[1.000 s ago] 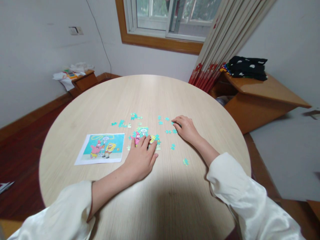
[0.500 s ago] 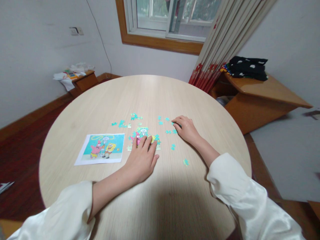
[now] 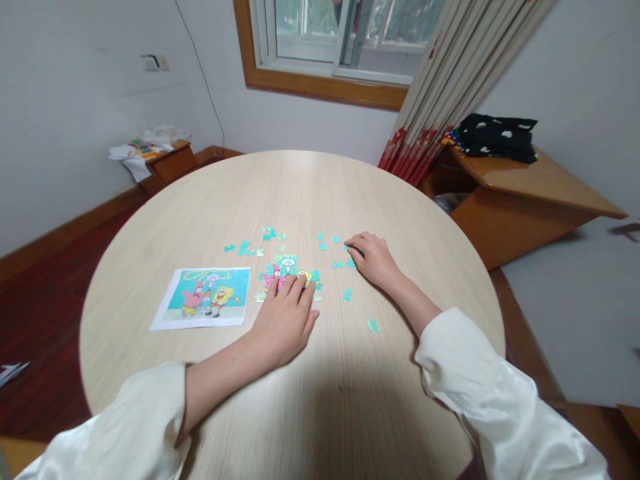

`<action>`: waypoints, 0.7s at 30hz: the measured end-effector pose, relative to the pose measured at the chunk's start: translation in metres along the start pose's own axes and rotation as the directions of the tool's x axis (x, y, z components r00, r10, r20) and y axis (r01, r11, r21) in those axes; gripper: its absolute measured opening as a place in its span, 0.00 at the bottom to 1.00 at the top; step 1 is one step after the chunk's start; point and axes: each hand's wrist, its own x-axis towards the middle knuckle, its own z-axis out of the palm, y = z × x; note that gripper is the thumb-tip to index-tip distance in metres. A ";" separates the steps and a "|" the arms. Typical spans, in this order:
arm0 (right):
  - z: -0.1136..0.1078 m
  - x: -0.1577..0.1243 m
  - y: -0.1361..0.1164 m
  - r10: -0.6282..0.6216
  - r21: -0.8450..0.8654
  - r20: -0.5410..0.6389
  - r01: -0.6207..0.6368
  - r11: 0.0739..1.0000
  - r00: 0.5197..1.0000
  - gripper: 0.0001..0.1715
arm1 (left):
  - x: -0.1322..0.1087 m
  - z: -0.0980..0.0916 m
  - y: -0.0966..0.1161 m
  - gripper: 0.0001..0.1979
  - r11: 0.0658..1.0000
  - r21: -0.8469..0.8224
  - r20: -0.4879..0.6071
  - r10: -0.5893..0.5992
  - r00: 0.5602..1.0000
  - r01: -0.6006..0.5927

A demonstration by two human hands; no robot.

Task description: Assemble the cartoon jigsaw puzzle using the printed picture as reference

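Observation:
My left hand (image 3: 283,323) lies flat with its fingers spread, the fingertips resting on the lower part of a partly joined jigsaw puzzle (image 3: 289,263). A pink starfish, a pale squid-like face and a yellow figure show on the puzzle; my fingers cover some of it. Right of it, my right hand (image 3: 373,257) is bent over the table, thumb and index finger at a small turquoise puzzle piece (image 3: 346,248). Other loose pieces lie close by, such as a turquoise piece (image 3: 347,295) and a green-and-turquoise piece (image 3: 373,326).
A printed reference picture (image 3: 203,298) lies left of the puzzle on the round wooden table (image 3: 300,180). Several loose pieces (image 3: 245,249) are scattered behind the puzzle. Beyond the table stand a curtain (image 3: 425,113) and a wooden cabinet (image 3: 525,200) with dark cloth on top.
The whole view has shifted very slightly. Both hands and the pieces keep their places, apart from perhaps a tiny slide of my left fingers toward me.

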 end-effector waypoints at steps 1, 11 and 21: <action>0.000 0.000 0.000 -0.003 0.003 -0.001 0.003 1.000 1.000 0.12 | 0.000 -0.001 0.000 0.23 1.000 0.001 0.011 -0.002 1.000 0.002; -0.003 0.000 -0.003 0.015 -0.015 0.019 -0.015 1.000 1.000 0.12 | 0.001 0.000 0.000 0.24 1.000 0.011 0.004 0.009 1.000 -0.009; -0.003 0.000 -0.002 0.002 -0.003 0.030 -0.001 1.000 1.000 0.12 | 0.000 0.001 -0.001 0.23 1.000 -0.010 -0.033 0.013 0.999 -0.013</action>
